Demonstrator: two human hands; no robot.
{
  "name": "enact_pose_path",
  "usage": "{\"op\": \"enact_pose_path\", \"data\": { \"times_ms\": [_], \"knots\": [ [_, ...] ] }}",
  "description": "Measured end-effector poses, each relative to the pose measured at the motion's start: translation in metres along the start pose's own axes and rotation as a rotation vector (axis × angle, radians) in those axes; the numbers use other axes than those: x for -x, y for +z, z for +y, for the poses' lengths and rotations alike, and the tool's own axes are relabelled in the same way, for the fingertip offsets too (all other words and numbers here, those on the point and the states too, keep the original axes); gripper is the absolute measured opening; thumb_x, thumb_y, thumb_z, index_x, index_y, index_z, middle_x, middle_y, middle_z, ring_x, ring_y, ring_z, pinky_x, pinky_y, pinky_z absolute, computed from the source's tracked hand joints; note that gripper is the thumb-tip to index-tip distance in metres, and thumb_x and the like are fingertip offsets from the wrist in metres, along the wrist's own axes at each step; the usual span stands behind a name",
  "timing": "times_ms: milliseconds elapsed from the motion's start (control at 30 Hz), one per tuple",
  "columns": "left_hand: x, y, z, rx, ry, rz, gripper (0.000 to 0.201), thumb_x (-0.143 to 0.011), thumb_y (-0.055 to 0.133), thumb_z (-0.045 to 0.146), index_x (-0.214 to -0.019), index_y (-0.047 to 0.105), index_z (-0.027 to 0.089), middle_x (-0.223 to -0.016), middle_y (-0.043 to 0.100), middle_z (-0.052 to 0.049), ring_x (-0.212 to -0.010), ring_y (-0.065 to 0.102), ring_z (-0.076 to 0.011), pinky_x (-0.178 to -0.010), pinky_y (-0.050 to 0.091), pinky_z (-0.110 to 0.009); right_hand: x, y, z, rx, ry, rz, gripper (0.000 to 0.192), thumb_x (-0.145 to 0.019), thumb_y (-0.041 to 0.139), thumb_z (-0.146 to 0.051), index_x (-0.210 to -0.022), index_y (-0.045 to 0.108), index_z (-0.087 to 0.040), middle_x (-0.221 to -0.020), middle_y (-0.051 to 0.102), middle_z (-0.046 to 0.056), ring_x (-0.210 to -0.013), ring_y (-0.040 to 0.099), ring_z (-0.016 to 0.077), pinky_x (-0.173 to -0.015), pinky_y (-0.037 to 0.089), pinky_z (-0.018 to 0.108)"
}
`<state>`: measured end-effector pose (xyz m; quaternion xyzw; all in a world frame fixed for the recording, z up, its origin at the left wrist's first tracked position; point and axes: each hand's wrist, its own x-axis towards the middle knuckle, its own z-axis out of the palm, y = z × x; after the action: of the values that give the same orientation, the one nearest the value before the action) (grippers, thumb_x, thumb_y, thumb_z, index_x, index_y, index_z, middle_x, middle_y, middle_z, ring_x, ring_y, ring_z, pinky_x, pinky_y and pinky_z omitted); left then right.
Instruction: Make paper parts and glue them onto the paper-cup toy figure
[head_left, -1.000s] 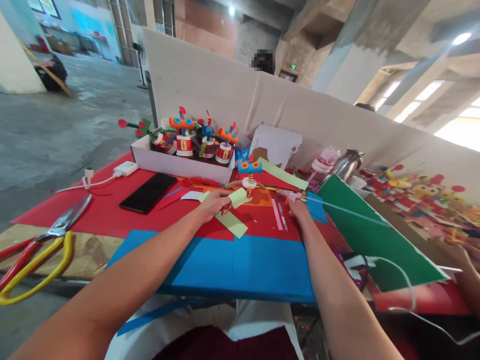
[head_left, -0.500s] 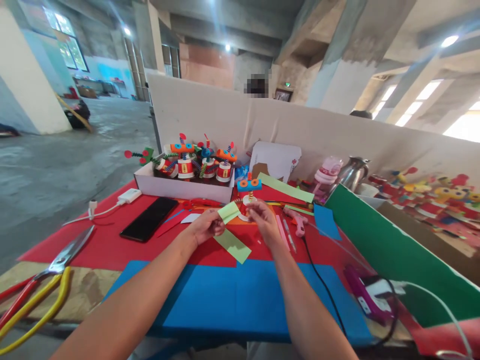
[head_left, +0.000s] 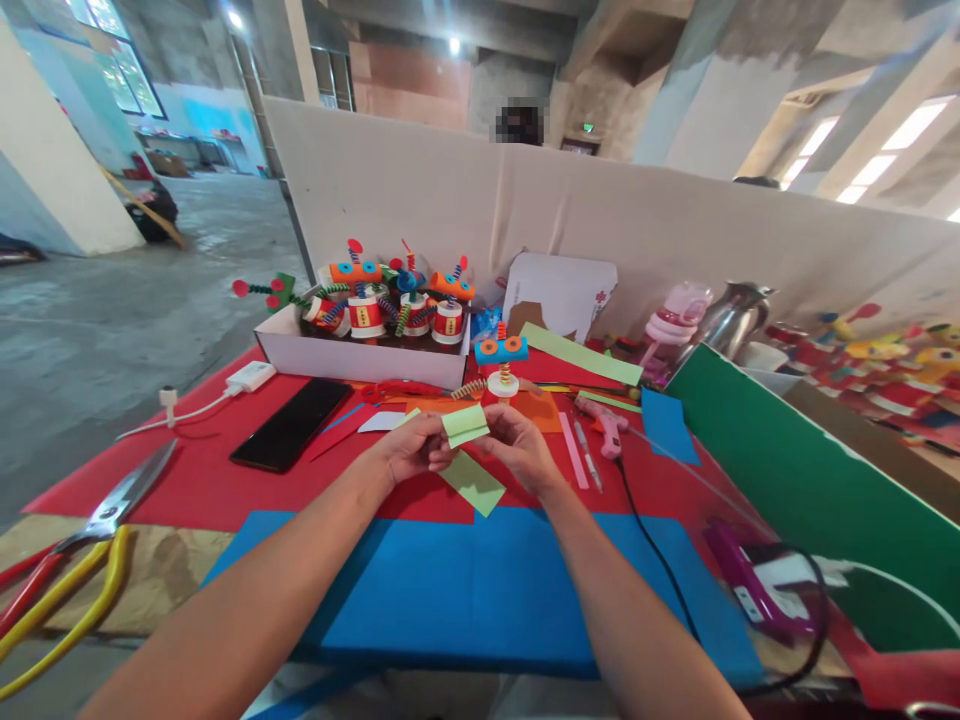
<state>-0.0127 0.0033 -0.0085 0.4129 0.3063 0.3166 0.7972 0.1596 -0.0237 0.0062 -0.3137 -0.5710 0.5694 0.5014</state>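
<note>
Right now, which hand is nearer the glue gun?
Right. Your right hand is left of the glue gun, not touching it; your left hand is farther left.

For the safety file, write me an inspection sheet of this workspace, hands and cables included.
Surface: red sheet and blue sheet; bare wood at the front left.
Work pieces: creased light-green paper, held up; blue-headed figure just beyond; flat green strip on the red sheet.
Clutter: shears and phone at left; pink glue gun at right.
Left hand: holds the paper's left end.
Right hand: at the paper's right end; grip unclear.
Cables: black cable from glue gun toward the front; white cable at left.
Surroundings: white partition behind; concrete floor beyond.
</note>
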Motion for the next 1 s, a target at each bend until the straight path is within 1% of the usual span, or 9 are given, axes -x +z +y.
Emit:
{"op": "enact_pose_path", "data": {
  "times_ms": [100, 200, 333, 400, 500, 633, 733, 867, 1000],
  "knots": [
    [0.001, 0.001, 0.001, -0.009, -0.029, -0.020, 0.016, -0.065, 0.062, 0.024, -0.056, 0.052, 0.015, -0.040, 0.041, 0.003, -0.034, 0.031, -0.0053, -0.036, 0.023, -0.019, 0.000, -0.002, 0.003, 0.014, 0.023, -0.001, 0.029, -0.060, 0.081, -0.036, -0.082, 0.068, -0.022, -0.077, 0.067, -0.001, -0.068, 0.058, 0.0130, -0.063, 0.045, 0.025],
    [0.001, 0.002, 0.001, -0.007, -0.061, -0.042, 0.014, -0.065, 0.063, 0.025, -0.061, 0.055, 0.014, -0.042, 0.041, 0.004, -0.035, 0.030, -0.0048, -0.035, 0.023, -0.018, 0.001, -0.003, 0.006, 0.043, 0.045, 0.001, 0.027, -0.061, 0.080, -0.037, -0.080, 0.071, -0.020, -0.071, 0.066, -0.001, -0.061, 0.054, 0.0111, -0.059, 0.043, 0.025],
    [0.002, 0.003, 0.001, 0.005, -0.102, -0.086, 0.018, -0.066, 0.063, 0.027, -0.060, 0.052, 0.014, -0.044, 0.041, 0.004, -0.035, 0.029, -0.0040, -0.035, 0.022, -0.017, 0.002, -0.002, 0.008, 0.078, 0.057, 0.017, 0.026, -0.062, 0.079, -0.038, -0.081, 0.073, -0.020, -0.066, 0.065, -0.001, -0.056, 0.050, 0.0100, -0.056, 0.041, 0.025],
    [0.003, 0.004, 0.002, 0.005, -0.089, -0.088, 0.020, -0.067, 0.065, 0.030, -0.063, 0.052, 0.014, -0.045, 0.042, 0.004, -0.036, 0.030, -0.0043, -0.035, 0.023, -0.017, 0.001, -0.001, 0.007, 0.095, 0.046, 0.057, 0.025, -0.062, 0.079, -0.038, -0.079, 0.074, -0.021, -0.066, 0.065, -0.001, -0.055, 0.049, 0.0105, -0.055, 0.041, 0.025],
    [0.004, 0.009, 0.005, -0.013, 0.001, -0.034, 0.024, -0.067, 0.068, 0.034, -0.071, 0.052, 0.016, -0.048, 0.044, 0.005, -0.037, 0.033, -0.0052, -0.035, 0.026, -0.018, 0.000, -0.001, 0.003, 0.084, 0.011, 0.179, 0.023, -0.061, 0.079, -0.037, -0.077, 0.074, -0.022, -0.068, 0.065, -0.001, -0.056, 0.049, 0.0111, -0.054, 0.041, 0.026],
    [0.005, 0.015, 0.009, -0.084, 0.286, 0.177, 0.029, -0.066, 0.070, 0.034, -0.083, 0.054, 0.017, -0.052, 0.046, 0.008, -0.039, 0.039, -0.0057, -0.039, 0.033, -0.019, -0.002, -0.001, -0.001, 0.015, 0.003, 0.344, 0.022, -0.059, 0.078, -0.035, -0.075, 0.073, -0.021, -0.068, 0.065, -0.001, -0.056, 0.046, 0.0098, -0.054, 0.042, 0.024],
    [0.004, 0.019, 0.008, -0.211, 0.448, 0.236, 0.029, -0.063, 0.070, 0.027, -0.085, 0.055, 0.017, -0.060, 0.050, 0.007, -0.045, 0.045, -0.0058, -0.046, 0.039, -0.020, -0.002, 0.001, 0.001, -0.021, 0.020, 0.409, 0.022, -0.057, 0.078, -0.034, -0.073, 0.073, -0.020, -0.068, 0.066, 0.000, -0.056, 0.046, 0.0097, -0.054, 0.042, 0.024],
    [0.000, 0.024, 0.001, -0.387, 0.495, 0.280, 0.032, -0.063, 0.070, 0.027, -0.090, 0.055, 0.018, -0.064, 0.053, 0.006, -0.050, 0.048, -0.0073, -0.047, 0.040, -0.020, -0.003, 0.005, 0.007, -0.049, 0.041, 0.445, 0.023, -0.058, 0.077, -0.036, -0.072, 0.072, -0.019, -0.063, 0.062, -0.001, -0.054, 0.044, 0.0091, -0.054, 0.041, 0.023],
    [-0.004, 0.026, -0.003, -0.509, 0.507, 0.318, 0.027, -0.065, 0.071, 0.033, -0.080, 0.055, 0.018, -0.055, 0.050, 0.008, -0.046, 0.048, -0.0080, -0.048, 0.039, -0.021, -0.003, 0.008, 0.013, -0.076, 0.070, 0.453, 0.025, -0.056, 0.078, -0.037, -0.071, 0.071, -0.019, -0.062, 0.062, -0.002, -0.053, 0.044, 0.0094, -0.053, 0.040, 0.024]
  ]
}}
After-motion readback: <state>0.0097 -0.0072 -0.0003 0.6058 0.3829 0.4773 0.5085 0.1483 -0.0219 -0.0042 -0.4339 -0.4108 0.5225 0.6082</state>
